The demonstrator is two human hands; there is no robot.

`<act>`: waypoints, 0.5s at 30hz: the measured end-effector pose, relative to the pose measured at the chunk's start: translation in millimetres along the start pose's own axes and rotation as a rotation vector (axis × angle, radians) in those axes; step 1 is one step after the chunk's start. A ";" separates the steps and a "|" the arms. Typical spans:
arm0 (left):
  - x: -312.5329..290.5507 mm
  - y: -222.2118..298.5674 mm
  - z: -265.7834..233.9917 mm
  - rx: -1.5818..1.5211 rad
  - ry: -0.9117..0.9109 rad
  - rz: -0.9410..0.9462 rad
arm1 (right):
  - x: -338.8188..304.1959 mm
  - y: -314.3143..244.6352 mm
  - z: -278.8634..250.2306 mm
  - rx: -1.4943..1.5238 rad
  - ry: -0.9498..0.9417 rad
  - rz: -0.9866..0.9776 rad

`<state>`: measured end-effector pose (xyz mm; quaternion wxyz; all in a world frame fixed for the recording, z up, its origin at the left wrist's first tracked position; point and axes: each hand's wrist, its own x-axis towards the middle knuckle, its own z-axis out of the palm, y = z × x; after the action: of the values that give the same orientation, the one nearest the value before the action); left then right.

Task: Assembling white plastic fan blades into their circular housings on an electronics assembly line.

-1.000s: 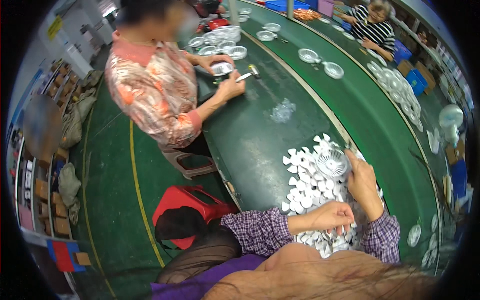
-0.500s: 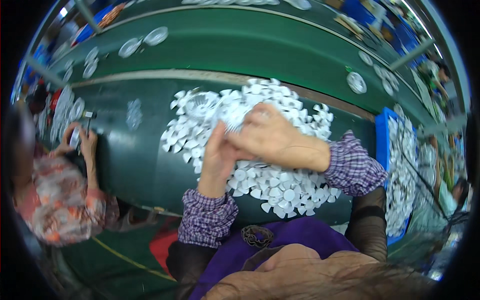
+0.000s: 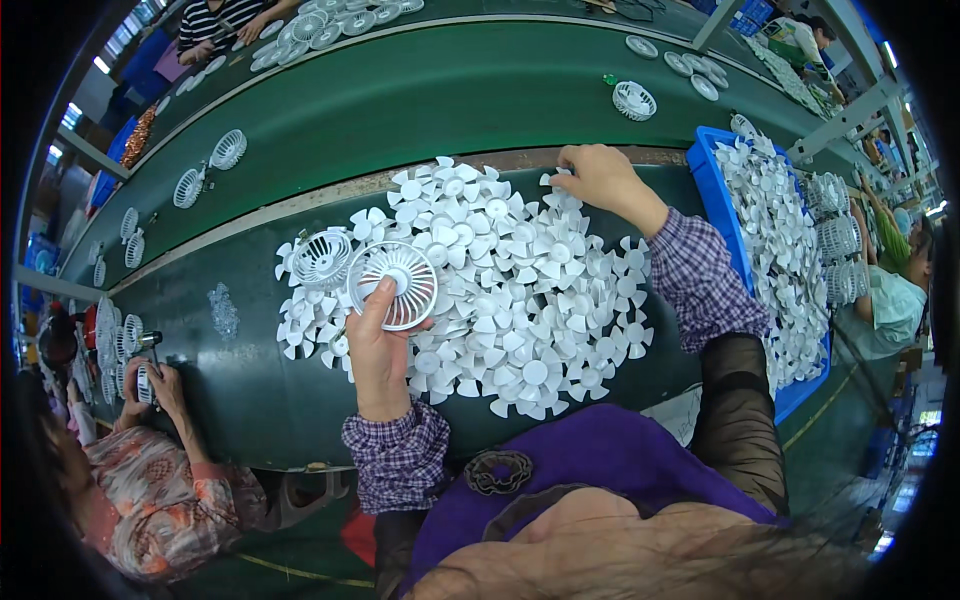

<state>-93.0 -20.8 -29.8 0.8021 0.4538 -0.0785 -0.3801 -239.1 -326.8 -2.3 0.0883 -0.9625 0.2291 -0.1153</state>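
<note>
My left hand (image 3: 376, 362) holds a round white fan grille (image 3: 408, 272) by its near edge, thumb on top and fingers underneath. The grille is above the left part of a broad pile of small white fan blades (image 3: 502, 298). Just left of it, a second white fan grille (image 3: 322, 258) rests on the blades. At the pile's far right edge, my right hand (image 3: 612, 186) has its thumb and fingers closed on a white fan blade (image 3: 562, 182), partly hidden by the fingers.
On the right stands a blue bin (image 3: 735, 215) full of fan blades. Beyond the pile runs a green conveyor belt (image 3: 440, 90) with scattered grilles. Small clear parts (image 3: 223, 310) lie left on the dark table. A co-worker (image 3: 160, 480) handles a grille at the left end.
My hands were together over the pile and have parted. The right hand has gone to the far right edge, while the left hand has shifted left with the grille. The view has shifted too.
</note>
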 end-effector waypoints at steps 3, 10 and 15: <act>0.7 -4.6 1.0 0.037 0.002 -0.008 | 4.4 12.7 20.9 -0.098 -0.038 0.114; 2.5 -6.2 -4.2 -0.081 -0.026 0.055 | 18.2 31.2 23.5 0.090 -0.195 0.312; 4.2 -8.2 -4.1 -0.058 -0.033 0.007 | -1.1 76.4 26.6 1.044 -0.319 0.495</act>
<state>-92.6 -23.4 -39.5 0.8149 0.4235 -0.0823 -0.3870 -265.2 -390.4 -45.0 0.6070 -0.7154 0.3434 -0.0427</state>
